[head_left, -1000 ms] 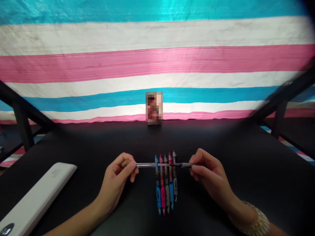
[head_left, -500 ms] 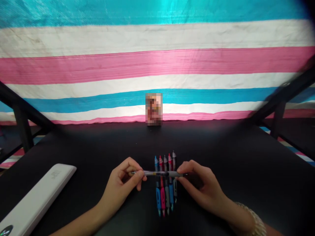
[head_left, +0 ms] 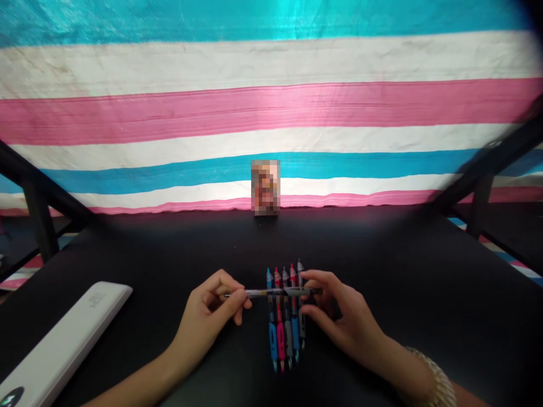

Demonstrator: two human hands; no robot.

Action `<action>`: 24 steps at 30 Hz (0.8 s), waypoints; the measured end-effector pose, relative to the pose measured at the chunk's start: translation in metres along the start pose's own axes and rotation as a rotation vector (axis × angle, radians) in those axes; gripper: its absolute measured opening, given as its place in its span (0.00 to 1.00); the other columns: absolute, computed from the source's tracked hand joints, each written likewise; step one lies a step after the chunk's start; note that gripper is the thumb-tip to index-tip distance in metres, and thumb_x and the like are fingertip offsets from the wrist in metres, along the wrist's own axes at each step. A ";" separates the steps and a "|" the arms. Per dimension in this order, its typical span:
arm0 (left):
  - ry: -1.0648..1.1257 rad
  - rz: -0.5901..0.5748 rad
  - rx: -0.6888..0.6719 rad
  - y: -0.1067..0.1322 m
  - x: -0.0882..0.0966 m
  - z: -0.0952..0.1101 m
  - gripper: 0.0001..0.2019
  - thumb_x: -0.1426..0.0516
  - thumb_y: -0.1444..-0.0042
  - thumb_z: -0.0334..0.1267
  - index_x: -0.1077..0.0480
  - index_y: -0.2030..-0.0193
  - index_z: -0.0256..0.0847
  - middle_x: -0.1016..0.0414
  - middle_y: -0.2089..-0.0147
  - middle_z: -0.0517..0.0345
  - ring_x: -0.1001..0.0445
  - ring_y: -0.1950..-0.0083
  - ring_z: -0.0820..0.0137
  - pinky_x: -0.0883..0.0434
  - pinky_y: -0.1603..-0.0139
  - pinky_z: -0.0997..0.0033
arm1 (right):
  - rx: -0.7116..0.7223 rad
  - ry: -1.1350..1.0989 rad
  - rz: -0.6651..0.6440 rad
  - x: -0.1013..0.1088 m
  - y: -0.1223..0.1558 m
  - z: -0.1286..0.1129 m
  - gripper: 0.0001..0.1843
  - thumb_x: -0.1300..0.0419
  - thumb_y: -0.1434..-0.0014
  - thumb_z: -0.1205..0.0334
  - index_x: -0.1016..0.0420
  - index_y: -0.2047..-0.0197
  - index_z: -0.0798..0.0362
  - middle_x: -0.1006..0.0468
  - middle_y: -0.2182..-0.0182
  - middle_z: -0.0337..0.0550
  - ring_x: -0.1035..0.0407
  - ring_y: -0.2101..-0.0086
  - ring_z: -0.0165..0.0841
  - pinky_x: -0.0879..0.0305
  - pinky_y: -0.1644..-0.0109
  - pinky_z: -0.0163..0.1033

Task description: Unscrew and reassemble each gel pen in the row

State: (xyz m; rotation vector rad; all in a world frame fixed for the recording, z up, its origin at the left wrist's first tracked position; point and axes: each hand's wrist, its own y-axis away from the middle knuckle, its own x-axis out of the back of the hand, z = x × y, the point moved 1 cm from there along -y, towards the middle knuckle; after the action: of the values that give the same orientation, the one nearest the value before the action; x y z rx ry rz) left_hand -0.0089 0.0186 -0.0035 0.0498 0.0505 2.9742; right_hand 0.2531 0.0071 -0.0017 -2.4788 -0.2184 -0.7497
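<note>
I hold a clear grey pen (head_left: 271, 292) sideways just above a row of several pens (head_left: 285, 322) with blue, pink and grey grips, which lie side by side on the black table (head_left: 382, 265). My left hand (head_left: 212, 314) pinches the pen's left end between thumb and forefinger. My right hand (head_left: 335, 314) grips its right, grey-grip end with thumb and fingers. The two hands are close together, on either side of the row.
A long white case (head_left: 63, 339) lies at the table's near left. A small blurred card (head_left: 265, 186) stands at the table's far edge against a striped turquoise, white and pink sheet (head_left: 271, 113). Black frame bars (head_left: 38, 203) stand at both sides.
My hands came closer together along the pen: the right hand slid left over it and the left hand moved slightly right. The pen dropped a little, then rose a bit.
</note>
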 end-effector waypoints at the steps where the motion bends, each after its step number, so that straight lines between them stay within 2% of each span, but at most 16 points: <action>1: 0.005 0.010 0.004 -0.001 0.001 -0.002 0.10 0.38 0.38 0.43 0.29 0.66 0.40 0.19 0.71 0.61 0.29 0.76 0.77 0.34 0.70 0.76 | -0.008 0.010 0.027 -0.001 0.001 0.001 0.12 0.41 0.33 0.64 0.32 0.47 0.49 0.22 0.66 0.39 0.33 0.76 0.29 0.33 0.73 0.31; 3: 0.017 0.014 0.017 -0.002 0.002 -0.004 0.10 0.37 0.38 0.43 0.29 0.66 0.40 0.20 0.71 0.61 0.29 0.76 0.77 0.35 0.70 0.76 | -0.015 0.028 0.066 -0.001 0.001 0.003 0.07 0.43 0.33 0.68 0.31 0.53 0.49 0.24 0.70 0.36 0.34 0.78 0.28 0.35 0.74 0.31; 5: 0.031 0.011 0.029 -0.002 0.002 -0.005 0.11 0.37 0.38 0.44 0.30 0.66 0.40 0.20 0.72 0.61 0.29 0.76 0.77 0.36 0.70 0.76 | -0.016 0.043 0.055 0.001 0.000 0.003 0.03 0.43 0.33 0.67 0.30 0.58 0.49 0.26 0.73 0.35 0.34 0.78 0.29 0.36 0.75 0.32; 7: 0.036 0.014 0.040 -0.002 0.001 -0.004 0.12 0.37 0.39 0.45 0.30 0.67 0.40 0.21 0.72 0.61 0.30 0.76 0.76 0.37 0.70 0.75 | 0.000 0.043 0.014 0.003 -0.002 0.002 0.07 0.45 0.31 0.65 0.29 0.62 0.50 0.26 0.74 0.36 0.33 0.77 0.30 0.36 0.73 0.33; 10: 0.038 0.022 0.047 -0.001 0.000 -0.003 0.13 0.37 0.39 0.46 0.30 0.67 0.40 0.21 0.72 0.61 0.30 0.76 0.76 0.37 0.70 0.75 | 0.000 0.019 -0.026 0.003 -0.003 0.002 0.04 0.44 0.30 0.62 0.27 0.56 0.50 0.23 0.70 0.38 0.30 0.74 0.31 0.33 0.70 0.33; 12: 0.045 0.024 0.046 -0.001 0.000 -0.002 0.13 0.37 0.39 0.46 0.30 0.67 0.40 0.21 0.73 0.61 0.30 0.76 0.76 0.37 0.70 0.75 | -0.013 0.028 -0.001 0.002 -0.002 0.004 0.08 0.42 0.32 0.64 0.30 0.50 0.50 0.22 0.68 0.39 0.31 0.75 0.30 0.34 0.71 0.33; 15: 0.059 0.020 0.049 -0.001 0.000 -0.003 0.13 0.36 0.39 0.46 0.30 0.68 0.39 0.21 0.72 0.61 0.30 0.76 0.76 0.37 0.70 0.75 | 0.006 0.060 -0.003 0.001 -0.001 0.003 0.04 0.44 0.32 0.68 0.30 0.56 0.50 0.24 0.70 0.38 0.33 0.76 0.29 0.36 0.72 0.33; 18: 0.066 0.016 0.055 -0.002 0.000 -0.004 0.13 0.36 0.39 0.45 0.30 0.67 0.40 0.21 0.72 0.61 0.30 0.77 0.76 0.37 0.71 0.75 | 0.036 0.063 -0.053 0.003 -0.003 0.000 0.11 0.48 0.29 0.65 0.29 0.64 0.51 0.28 0.74 0.37 0.33 0.75 0.31 0.37 0.71 0.35; 22: 0.081 0.016 0.057 -0.001 0.000 -0.004 0.13 0.37 0.39 0.45 0.30 0.67 0.39 0.21 0.73 0.61 0.30 0.77 0.76 0.36 0.70 0.75 | 0.028 0.062 -0.031 0.003 -0.003 0.001 0.04 0.43 0.31 0.62 0.28 0.55 0.51 0.24 0.69 0.39 0.33 0.75 0.31 0.36 0.71 0.34; 24: 0.078 0.014 0.057 -0.001 0.000 -0.004 0.13 0.37 0.39 0.45 0.30 0.68 0.39 0.21 0.73 0.60 0.30 0.77 0.76 0.36 0.70 0.75 | 0.032 0.075 -0.021 0.002 -0.003 0.002 0.04 0.42 0.31 0.63 0.28 0.54 0.51 0.25 0.69 0.39 0.34 0.75 0.30 0.37 0.72 0.34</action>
State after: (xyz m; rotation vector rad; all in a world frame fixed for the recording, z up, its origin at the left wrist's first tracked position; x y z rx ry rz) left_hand -0.0091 0.0191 -0.0071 -0.0591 0.1459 2.9871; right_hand 0.2550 0.0103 -0.0002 -2.4162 -0.2272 -0.8395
